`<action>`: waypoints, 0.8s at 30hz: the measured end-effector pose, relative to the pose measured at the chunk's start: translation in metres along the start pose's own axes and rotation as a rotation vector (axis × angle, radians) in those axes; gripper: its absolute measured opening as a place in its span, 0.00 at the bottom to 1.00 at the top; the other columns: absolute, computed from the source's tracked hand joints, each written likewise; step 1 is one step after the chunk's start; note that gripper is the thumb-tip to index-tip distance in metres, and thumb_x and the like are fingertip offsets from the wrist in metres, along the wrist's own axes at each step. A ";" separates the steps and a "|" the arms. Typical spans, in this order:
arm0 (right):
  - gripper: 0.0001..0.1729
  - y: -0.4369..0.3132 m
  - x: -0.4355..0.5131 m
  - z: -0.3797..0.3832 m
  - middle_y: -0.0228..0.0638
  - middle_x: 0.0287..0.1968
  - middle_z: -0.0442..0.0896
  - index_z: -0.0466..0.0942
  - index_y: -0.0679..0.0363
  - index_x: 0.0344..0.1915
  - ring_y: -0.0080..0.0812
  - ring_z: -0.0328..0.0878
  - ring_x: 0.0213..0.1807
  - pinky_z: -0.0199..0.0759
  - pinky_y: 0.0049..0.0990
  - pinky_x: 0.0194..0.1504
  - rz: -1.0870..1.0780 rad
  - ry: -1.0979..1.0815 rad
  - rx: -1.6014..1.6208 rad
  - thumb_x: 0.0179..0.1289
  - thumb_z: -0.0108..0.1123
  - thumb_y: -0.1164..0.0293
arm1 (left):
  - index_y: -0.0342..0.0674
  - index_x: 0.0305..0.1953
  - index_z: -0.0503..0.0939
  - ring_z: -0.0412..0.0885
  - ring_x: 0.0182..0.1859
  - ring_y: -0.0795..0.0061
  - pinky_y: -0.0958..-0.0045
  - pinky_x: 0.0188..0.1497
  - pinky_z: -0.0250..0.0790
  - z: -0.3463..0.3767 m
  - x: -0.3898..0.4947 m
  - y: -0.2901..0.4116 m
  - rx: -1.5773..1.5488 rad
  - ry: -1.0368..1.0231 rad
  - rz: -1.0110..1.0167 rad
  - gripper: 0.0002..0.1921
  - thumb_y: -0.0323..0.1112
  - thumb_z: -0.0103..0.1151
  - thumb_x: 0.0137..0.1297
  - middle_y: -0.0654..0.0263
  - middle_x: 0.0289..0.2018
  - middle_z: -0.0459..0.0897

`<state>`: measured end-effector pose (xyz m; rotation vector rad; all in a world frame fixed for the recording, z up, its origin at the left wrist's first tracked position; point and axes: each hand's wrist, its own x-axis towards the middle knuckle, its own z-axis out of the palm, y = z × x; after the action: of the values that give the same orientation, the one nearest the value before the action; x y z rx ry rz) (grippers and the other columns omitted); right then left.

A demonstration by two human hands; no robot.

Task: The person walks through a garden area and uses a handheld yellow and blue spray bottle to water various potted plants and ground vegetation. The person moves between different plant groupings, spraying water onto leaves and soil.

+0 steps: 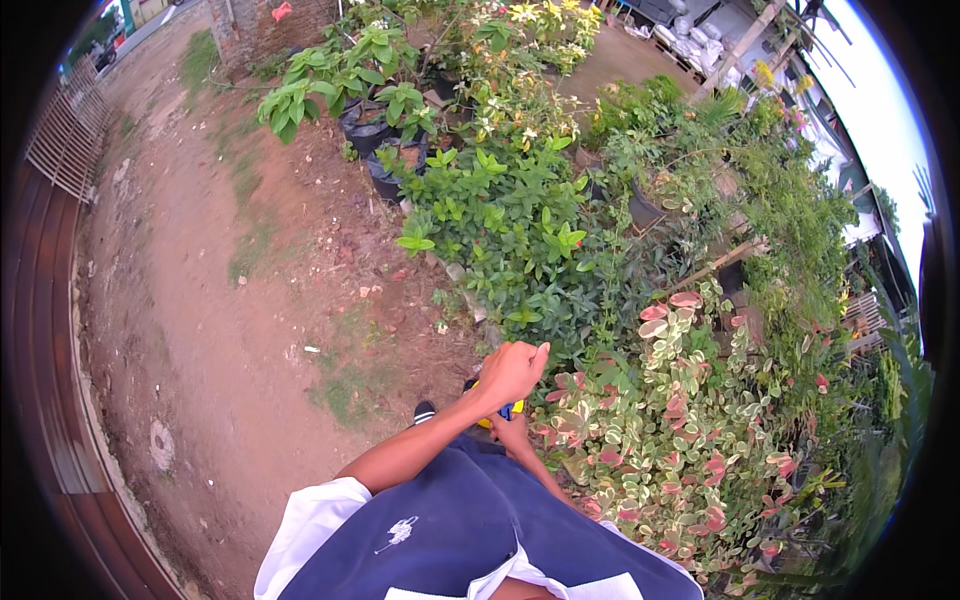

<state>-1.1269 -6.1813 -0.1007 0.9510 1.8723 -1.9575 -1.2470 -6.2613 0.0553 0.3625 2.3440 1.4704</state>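
Note:
My left hand (514, 371) is curled, back upward, at the edge of a dense green leafy shrub (525, 255). Its palm side is hidden, so any held thing does not show. Below it and partly covered by the left forearm, my right hand (510, 429) is closed around a blue and yellow object (507, 410). Only small parts of that object show, too little to name it. To the right of both hands grows a variegated shrub (660, 435) with cream, green and pink leaves.
A low border (457, 274) separates the plants from the dirt path (217, 352). Black plant bags (386, 176) stand ahead. A wooden stick (712, 266) leans among the plants. A brown metal barrier (45, 322) runs along the left. My shoe (424, 411) shows beside my left forearm.

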 end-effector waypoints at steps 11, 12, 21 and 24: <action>0.10 0.018 0.016 -0.006 0.30 0.17 0.74 0.73 0.64 0.21 0.22 0.69 0.15 0.63 0.24 0.18 -0.054 0.002 -0.101 0.55 0.60 0.72 | 0.35 0.20 0.77 0.77 0.23 0.46 0.51 0.27 0.68 0.065 0.003 -0.086 0.113 0.094 0.011 0.26 0.49 0.43 0.68 0.49 0.17 0.76; 0.10 0.018 0.016 -0.005 0.30 0.16 0.74 0.73 0.64 0.20 0.22 0.69 0.15 0.63 0.24 0.18 -0.050 -0.010 -0.100 0.55 0.60 0.72 | 0.36 0.19 0.78 0.76 0.22 0.45 0.51 0.26 0.68 0.065 0.003 -0.087 0.099 0.106 0.011 0.26 0.49 0.43 0.68 0.48 0.16 0.76; 0.10 0.015 0.014 -0.001 0.31 0.16 0.74 0.73 0.63 0.20 0.22 0.69 0.15 0.62 0.24 0.18 0.019 0.022 0.008 0.56 0.58 0.73 | 0.36 0.19 0.77 0.76 0.21 0.47 0.52 0.25 0.67 0.067 0.004 -0.092 0.056 0.093 0.032 0.25 0.49 0.45 0.66 0.49 0.15 0.75; 0.09 0.021 0.013 -0.002 0.31 0.16 0.74 0.74 0.64 0.20 0.22 0.69 0.14 0.62 0.23 0.17 0.009 0.027 0.006 0.55 0.58 0.74 | 0.35 0.18 0.76 0.75 0.20 0.47 0.53 0.24 0.67 0.071 0.001 -0.095 0.044 0.099 0.054 0.25 0.49 0.45 0.65 0.50 0.15 0.75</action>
<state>-1.1236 -6.1787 -0.1253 0.9906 1.8740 -1.9558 -1.2211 -6.2443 -0.0591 0.3748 2.4654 1.4958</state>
